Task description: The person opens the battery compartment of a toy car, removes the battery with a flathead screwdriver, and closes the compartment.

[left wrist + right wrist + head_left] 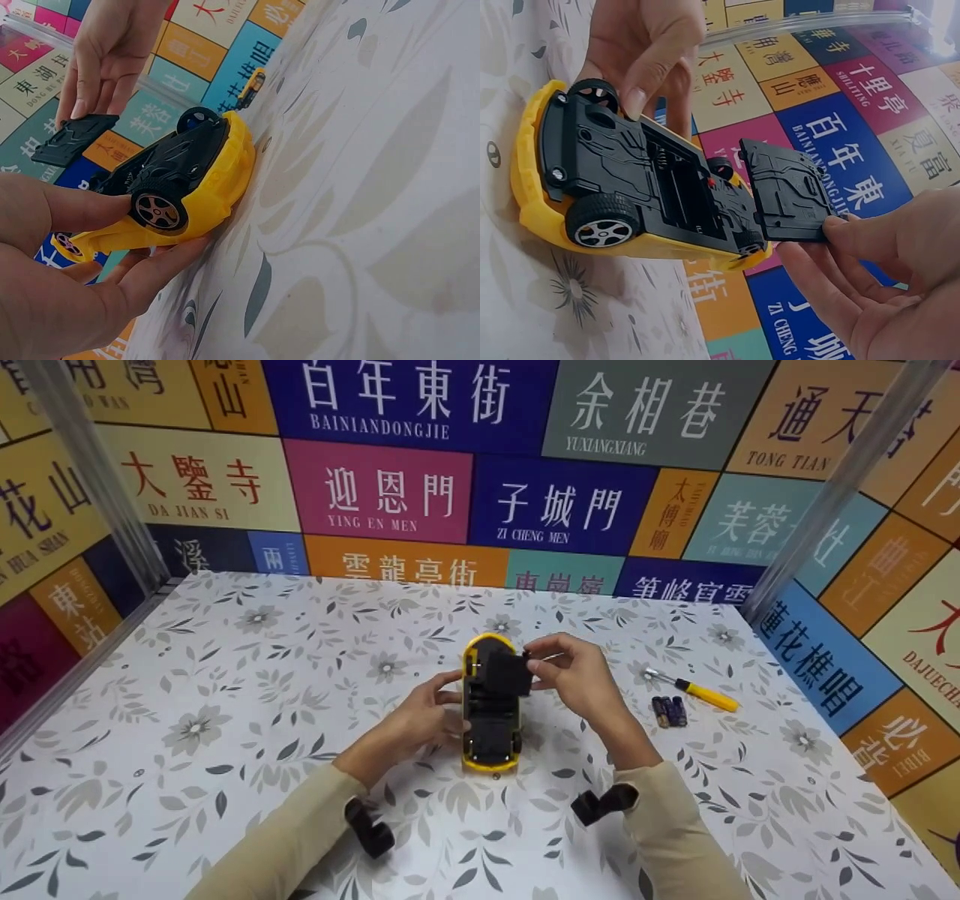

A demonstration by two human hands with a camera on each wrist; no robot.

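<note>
A yellow toy car (pixel 491 746) is turned underside up, its black base (pixel 604 154) facing the head camera. My left hand (pixel 420 716) grips it by the side, thumb near a wheel (pixel 159 211) and fingers under the yellow body. In the right wrist view the battery compartment (pixel 676 184) lies uncovered, with a metal spring and a small red spot showing. My right hand (pixel 581 675) pinches a black battery cover (pixel 787 193) by its edge. The cover is apart from the compartment, held over the car's far half in the head view.
Several batteries (pixel 669 711) lie together on the table at the right. Beside them rests a screwdriver (pixel 709 696) with a yellow and black handle. The table has a leaf-patterned cloth (pixel 195 727), and a wall of coloured signs (pixel 379 495) stands behind.
</note>
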